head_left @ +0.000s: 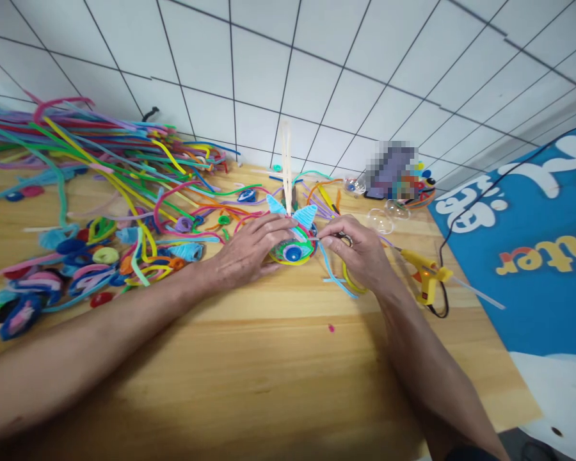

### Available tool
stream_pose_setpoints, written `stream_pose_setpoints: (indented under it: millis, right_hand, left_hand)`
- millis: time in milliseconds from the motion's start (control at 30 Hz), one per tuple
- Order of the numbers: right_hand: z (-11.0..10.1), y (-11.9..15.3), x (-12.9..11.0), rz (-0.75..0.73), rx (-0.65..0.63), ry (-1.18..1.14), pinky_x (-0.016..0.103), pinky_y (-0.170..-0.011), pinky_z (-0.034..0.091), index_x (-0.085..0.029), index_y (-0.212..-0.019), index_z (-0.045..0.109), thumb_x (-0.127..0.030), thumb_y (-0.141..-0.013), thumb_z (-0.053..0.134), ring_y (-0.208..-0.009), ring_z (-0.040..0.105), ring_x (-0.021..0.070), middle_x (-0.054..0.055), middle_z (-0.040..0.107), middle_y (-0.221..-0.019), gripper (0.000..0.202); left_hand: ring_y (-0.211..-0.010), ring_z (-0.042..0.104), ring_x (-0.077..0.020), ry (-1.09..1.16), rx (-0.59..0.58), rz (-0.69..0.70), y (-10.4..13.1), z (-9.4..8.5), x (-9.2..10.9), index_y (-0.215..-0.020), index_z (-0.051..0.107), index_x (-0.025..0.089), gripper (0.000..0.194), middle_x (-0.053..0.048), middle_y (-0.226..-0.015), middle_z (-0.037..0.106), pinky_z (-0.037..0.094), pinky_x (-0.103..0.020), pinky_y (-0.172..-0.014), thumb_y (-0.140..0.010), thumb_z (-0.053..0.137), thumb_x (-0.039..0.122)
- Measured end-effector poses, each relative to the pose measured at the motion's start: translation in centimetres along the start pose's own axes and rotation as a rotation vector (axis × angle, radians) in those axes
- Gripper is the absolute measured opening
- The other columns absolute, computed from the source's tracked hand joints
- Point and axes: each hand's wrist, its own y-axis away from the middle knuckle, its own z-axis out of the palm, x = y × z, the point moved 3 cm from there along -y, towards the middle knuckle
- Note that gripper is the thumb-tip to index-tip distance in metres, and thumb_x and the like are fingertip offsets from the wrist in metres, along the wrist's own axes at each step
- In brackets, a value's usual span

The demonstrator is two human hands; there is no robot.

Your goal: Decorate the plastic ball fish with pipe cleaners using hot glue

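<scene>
A round colourful craft piece (293, 253) made of pipe cleaners, with a blue centre, lies on the wooden table. Two light blue pointed shapes (304, 216) stand at its top, and pale sticks (287, 169) rise behind them. My left hand (254, 248) rests over the piece's left side with its fingers bent onto it. At the right edge, my right hand (352, 250) is closed in a pinch on a thin, light-coloured strip that reaches the piece. Light blue and yellow pipe cleaners hang below my right hand.
Long pipe cleaners (91, 137) are piled at the back left, above coiled pieces (77, 269). A yellow glue gun (427, 275) with a black cord lies on the right. Clear domes (380, 221) and a partly blurred phone (391, 169) sit near the tiled wall (259, 57).
</scene>
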Motion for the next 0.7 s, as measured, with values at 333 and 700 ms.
stream_pose_setpoints:
  millis: [333, 700]
  right_hand:
    - [0.79, -0.01, -0.3, 0.006, -0.004, -0.043, 0.037, -0.087, 0.054, -0.026, -0.094, 0.074, -0.02, -0.098, 0.067, -0.089, 0.07, 0.0202, 0.001, 0.077, -0.092, 0.011]
    - [1.02, 0.19, 0.14, 0.03, 0.002, -0.036, 0.034, -0.084, 0.053, -0.025, -0.096, 0.075, -0.019, -0.098, 0.068, -0.087, 0.07, 0.0188, 0.0, 0.077, -0.092, 0.01]
  left_hand:
    - [-0.147, 0.057, -0.0306, 0.027, 0.01, 0.017, -0.07, 0.01, -0.09, -0.148, 0.049, 0.022, 0.06, -0.017, -0.149, 0.065, 0.05, -0.056, -0.122, -0.095, 0.076, 0.022]
    - [-0.146, 0.057, -0.0304, -0.01, 0.009, 0.027, -0.1, 0.04, -0.04, -0.147, 0.048, 0.02, 0.057, -0.018, -0.148, 0.065, 0.05, -0.055, -0.121, -0.097, 0.075, 0.025]
